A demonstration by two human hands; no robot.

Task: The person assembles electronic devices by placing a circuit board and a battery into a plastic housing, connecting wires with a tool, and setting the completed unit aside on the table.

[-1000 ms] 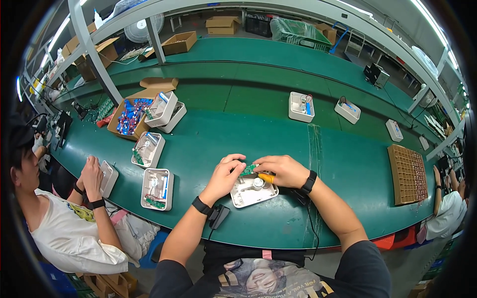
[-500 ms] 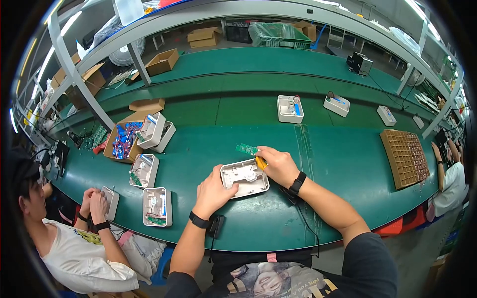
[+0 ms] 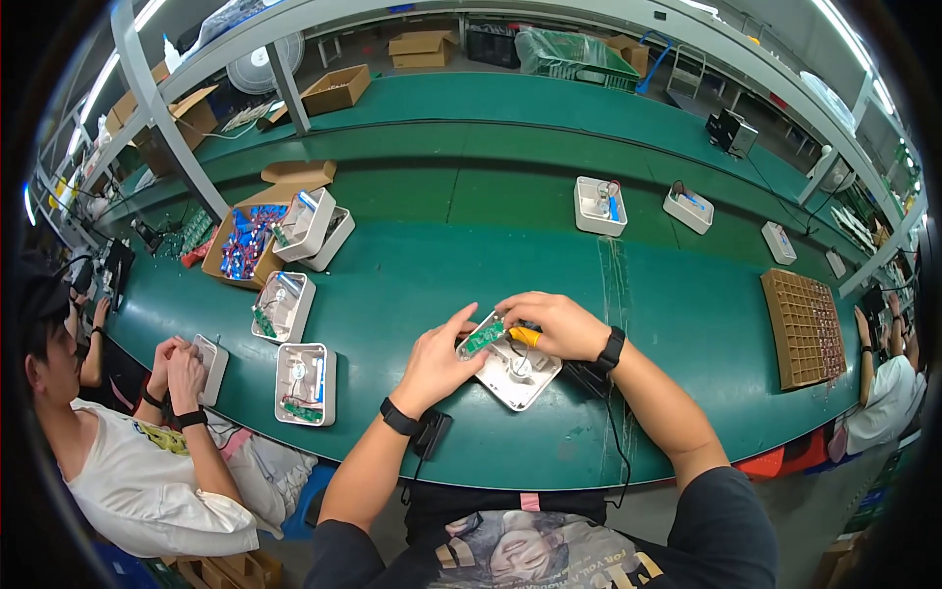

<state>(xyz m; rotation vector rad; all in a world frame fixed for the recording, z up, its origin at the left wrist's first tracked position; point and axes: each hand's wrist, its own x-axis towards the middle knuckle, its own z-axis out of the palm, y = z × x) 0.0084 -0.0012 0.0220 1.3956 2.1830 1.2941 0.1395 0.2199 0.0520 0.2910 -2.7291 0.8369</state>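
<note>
A shallow white plastic housing (image 3: 526, 389) sits turned at an angle on the bench in front of me. A green circuit board (image 3: 483, 338) lies over its far left end, with a thin wire running from the housing near it. My left hand (image 3: 439, 359) grips the housing's left end, thumb and forefinger on either side of the board. In my right hand (image 3: 561, 326) is a yellow-handled tool (image 3: 527, 337), its working end hidden. That hand's fingertips also reach the board's right end.
Several white housings with boards and blue cells, one of them here (image 3: 305, 385), stand to my left by a cardboard box (image 3: 224, 257) of blue cells. More housings (image 3: 601, 206) sit beyond. A divided cardboard tray (image 3: 803, 329) lies right. A co-worker's hands (image 3: 180, 371) are at left.
The housing has turned and its near end has swung right. The board has come down from above the far rim onto the housing's left end. My left hand has moved up to the board.
</note>
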